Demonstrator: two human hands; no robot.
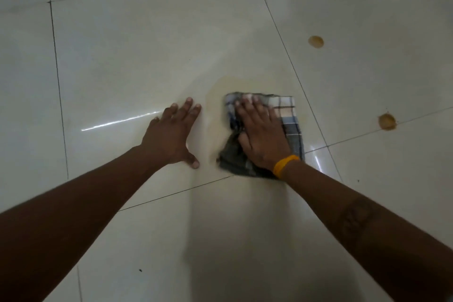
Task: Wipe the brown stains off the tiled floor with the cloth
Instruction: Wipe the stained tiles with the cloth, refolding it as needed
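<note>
A folded checked cloth [289, 117] in blue, white and grey lies on the glossy cream tiled floor [147, 56]. My right hand [259, 130], with a yellow band at the wrist, presses flat on the cloth with straight fingers. My left hand [171, 132] rests flat on the bare tile to the left of the cloth, fingers spread. A faint brownish smear [220, 88] spreads just beyond and left of the cloth. Two round brown stains sit to the right: one far [315, 41], one nearer [387, 122] on a grout line.
Dark grout lines cross the floor between large tiles. A bright light reflection [117, 121] streaks the tile left of my left hand. Small dark specks [140, 270] dot the near tiles.
</note>
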